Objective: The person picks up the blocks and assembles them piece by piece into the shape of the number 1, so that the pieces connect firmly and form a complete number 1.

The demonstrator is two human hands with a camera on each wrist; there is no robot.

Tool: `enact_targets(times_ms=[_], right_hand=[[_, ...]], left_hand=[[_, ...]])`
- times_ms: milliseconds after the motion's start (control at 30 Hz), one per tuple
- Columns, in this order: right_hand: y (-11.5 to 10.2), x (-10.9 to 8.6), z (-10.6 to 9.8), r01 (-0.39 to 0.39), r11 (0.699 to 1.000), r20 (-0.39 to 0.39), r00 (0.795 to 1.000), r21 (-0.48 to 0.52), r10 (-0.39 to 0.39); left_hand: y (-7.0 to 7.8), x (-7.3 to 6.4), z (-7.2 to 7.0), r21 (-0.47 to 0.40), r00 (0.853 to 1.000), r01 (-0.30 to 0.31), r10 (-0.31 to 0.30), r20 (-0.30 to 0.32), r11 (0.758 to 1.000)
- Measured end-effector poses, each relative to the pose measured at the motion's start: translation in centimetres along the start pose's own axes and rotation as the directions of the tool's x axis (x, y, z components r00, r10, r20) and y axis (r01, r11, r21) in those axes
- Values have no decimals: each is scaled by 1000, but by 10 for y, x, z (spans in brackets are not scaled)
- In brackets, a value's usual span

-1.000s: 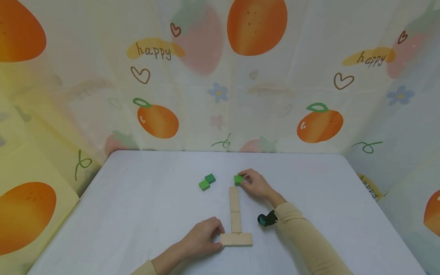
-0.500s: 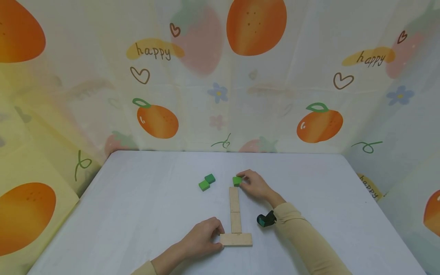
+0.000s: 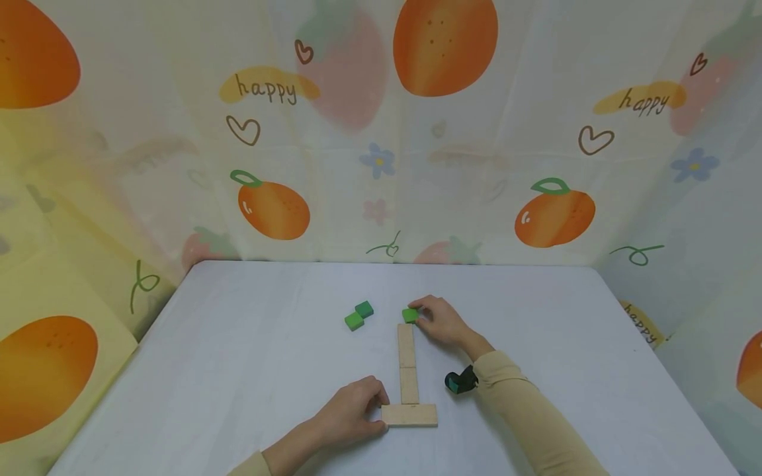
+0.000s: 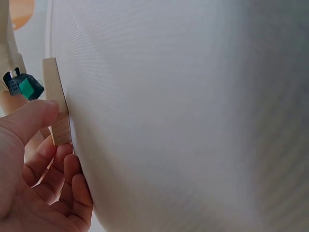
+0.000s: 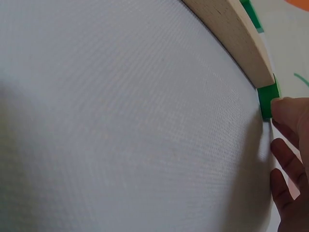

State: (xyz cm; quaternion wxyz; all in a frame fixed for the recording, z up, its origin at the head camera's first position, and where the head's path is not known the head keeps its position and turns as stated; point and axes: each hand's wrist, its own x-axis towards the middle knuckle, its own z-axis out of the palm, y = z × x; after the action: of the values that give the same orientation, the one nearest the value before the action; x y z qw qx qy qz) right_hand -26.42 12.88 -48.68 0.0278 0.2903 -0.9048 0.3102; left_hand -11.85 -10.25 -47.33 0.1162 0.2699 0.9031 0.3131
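My right hand (image 3: 443,320) pinches a small green cube (image 3: 409,315) between thumb and fingers, right at the far end of a row of two upright-running wooden blocks (image 3: 406,345). In the right wrist view the green cube (image 5: 267,102) sits against the wooden block's end. At the row's near end a third wooden block (image 3: 409,415) lies crosswise, forming an upside-down T. My left hand (image 3: 351,411) holds this crosswise block by its left end, thumb on the near side and fingers on the far side. The left wrist view shows the thumb against the wooden block (image 4: 57,96).
Two more green cubes, one lighter (image 3: 354,321) and one darker (image 3: 364,309), lie corner to corner left of the row. A black wrist camera (image 3: 461,380) sticks out from the right sleeve. The white table (image 3: 238,357) meets a fruit-patterned cloth at the back.
My right hand has shifted the green cube slightly left and nearer, to the end of the wooden row. The left hand keeps its place on the crosswise block.
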Motion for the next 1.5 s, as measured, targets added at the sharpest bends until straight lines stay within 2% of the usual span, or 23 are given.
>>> enact_targets(times_ms=[267,600,767,1067,1500], right_hand=[[0,2,0,-97,995,-4,995,39,97],[-1,5,2,-202,979,-19,979,30,202],[-3,7,3,-206,978,-13,978,32,206],[-2,8,5,-168,986,-24,985,11,169],[-3,7,7,-179,984,-27,983,7,179]], left_hand=[[0,0,-1,-2,1000,-5,5,2,1000],[0,1,-1,-6,1000,1,-1,3,1000],[-1,1,0,2,1000,2,-2,3,1000],[0,1,0,-12,1000,9,-9,1,1000],[2,0,-2,-14,1000,14,-13,9,1000]])
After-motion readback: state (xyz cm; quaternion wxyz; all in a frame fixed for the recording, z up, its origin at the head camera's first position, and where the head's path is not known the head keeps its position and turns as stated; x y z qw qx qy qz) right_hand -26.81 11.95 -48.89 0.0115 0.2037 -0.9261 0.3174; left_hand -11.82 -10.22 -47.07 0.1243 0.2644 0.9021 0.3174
